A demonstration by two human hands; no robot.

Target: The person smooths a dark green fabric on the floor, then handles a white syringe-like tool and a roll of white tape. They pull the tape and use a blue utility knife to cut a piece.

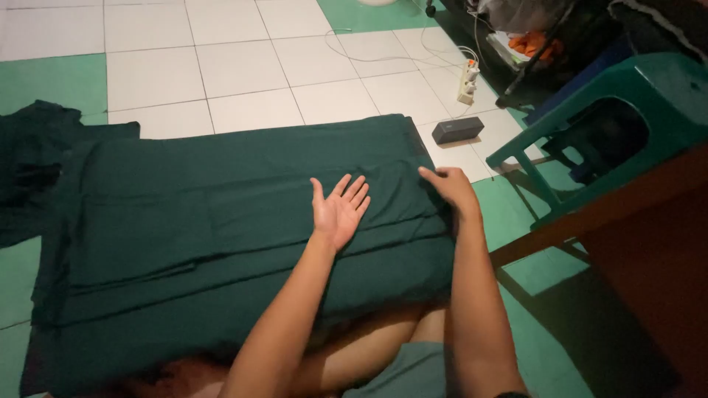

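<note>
A dark green cloth (221, 221) lies spread in folded layers across the tiled floor (243, 66), reaching over the person's lap. The left hand (339, 210) hovers or rests palm-up on the middle of the cloth, fingers spread and holding nothing. The right hand (451, 188) lies palm-down at the cloth's right edge, fingers bent onto the fabric; whether it pinches the edge I cannot tell. Just beyond that edge sits a small dark box (457, 130), with a white power strip (467, 81) farther back and a green plastic stool (619, 118) off to the right.
</note>
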